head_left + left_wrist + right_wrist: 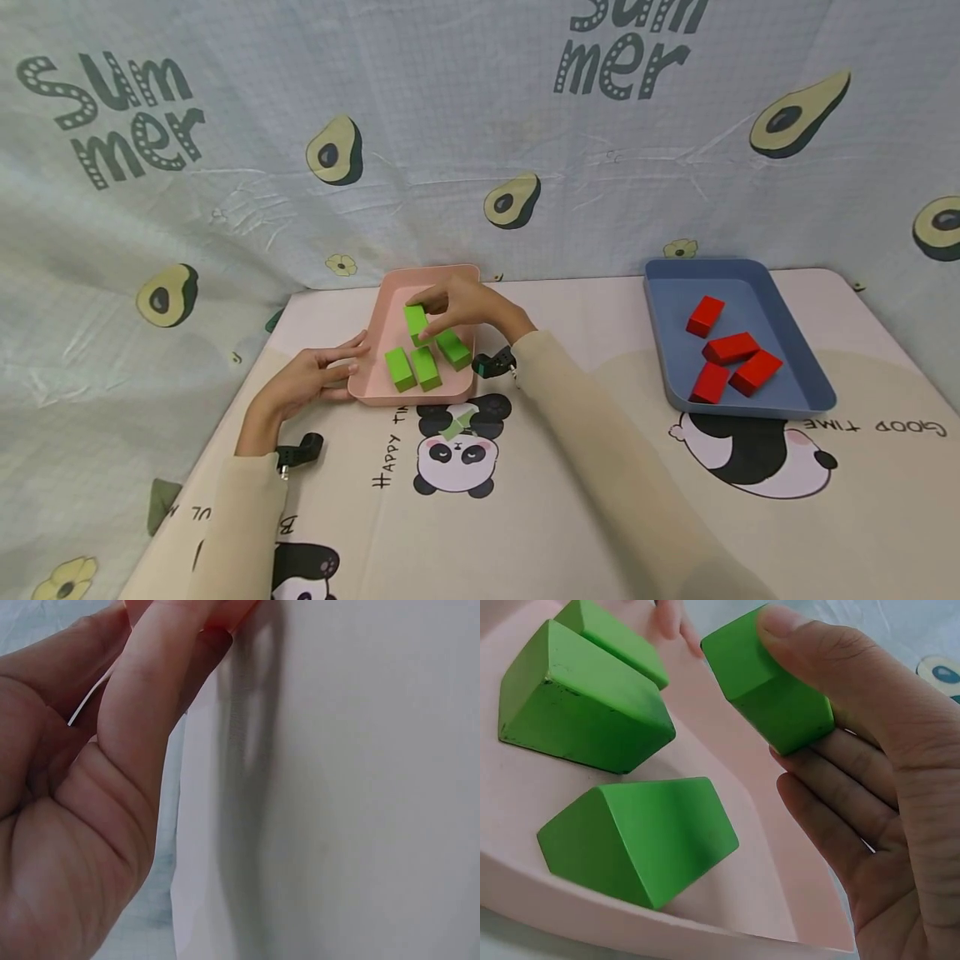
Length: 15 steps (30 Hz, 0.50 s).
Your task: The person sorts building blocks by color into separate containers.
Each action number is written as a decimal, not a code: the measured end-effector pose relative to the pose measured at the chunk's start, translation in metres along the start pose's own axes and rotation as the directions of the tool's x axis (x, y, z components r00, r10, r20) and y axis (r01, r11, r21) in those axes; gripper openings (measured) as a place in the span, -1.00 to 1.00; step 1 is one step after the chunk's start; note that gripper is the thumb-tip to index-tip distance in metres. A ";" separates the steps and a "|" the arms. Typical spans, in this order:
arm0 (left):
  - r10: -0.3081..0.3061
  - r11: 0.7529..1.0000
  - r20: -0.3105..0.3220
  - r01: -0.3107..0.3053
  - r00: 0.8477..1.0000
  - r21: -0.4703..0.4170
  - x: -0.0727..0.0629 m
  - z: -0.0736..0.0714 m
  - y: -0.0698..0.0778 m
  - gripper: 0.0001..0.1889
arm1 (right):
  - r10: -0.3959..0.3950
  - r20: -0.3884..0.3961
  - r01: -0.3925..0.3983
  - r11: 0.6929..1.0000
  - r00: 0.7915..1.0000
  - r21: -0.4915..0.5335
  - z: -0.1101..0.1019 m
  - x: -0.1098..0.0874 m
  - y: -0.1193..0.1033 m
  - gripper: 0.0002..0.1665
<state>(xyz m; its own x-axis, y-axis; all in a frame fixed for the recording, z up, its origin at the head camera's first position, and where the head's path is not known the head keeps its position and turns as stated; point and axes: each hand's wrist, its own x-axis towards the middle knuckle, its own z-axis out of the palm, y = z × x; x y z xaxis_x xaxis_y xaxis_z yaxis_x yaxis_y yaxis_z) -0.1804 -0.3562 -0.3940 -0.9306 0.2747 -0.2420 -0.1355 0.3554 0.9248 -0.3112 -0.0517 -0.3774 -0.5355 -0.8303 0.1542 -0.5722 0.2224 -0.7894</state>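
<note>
My right hand (465, 302) pinches a green block (769, 679) between thumb and fingers, over the far part of the pink tray (390, 300). Three more green blocks lie on the tray floor: one at the left (401, 370), one in the middle (426, 368) and one at the right (453, 349). At the tray's left side, my left hand (300, 382) holds the rim with thumb and fingers. The left wrist view shows that hand (112, 772) with its fingertips at the pink edge, partly cut off by the top of the picture.
A blue tray (675, 367) stands on the right side of the table, with several red blocks (731, 348) in it. Behind the table hangs a cloth (427, 100) printed with avocados. A panda-printed cloth (555, 517) covers the tabletop.
</note>
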 end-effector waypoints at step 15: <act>-0.016 1.000 0.008 0.016 1.000 -0.016 0.000 0.000 0.001 -0.47 | -0.023 0.013 0.022 0.999 1.000 0.049 0.000 0.002 -0.001 -0.25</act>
<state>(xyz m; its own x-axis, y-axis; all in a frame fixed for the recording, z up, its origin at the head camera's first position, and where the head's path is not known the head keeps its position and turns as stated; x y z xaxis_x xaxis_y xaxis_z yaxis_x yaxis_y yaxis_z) -0.1801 -0.3556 -0.3929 -0.9256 0.2763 -0.2587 -0.1557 0.3451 0.9256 -0.3116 -0.0540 -0.3761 -0.5140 -0.8420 0.1640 -0.5528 0.1790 -0.8139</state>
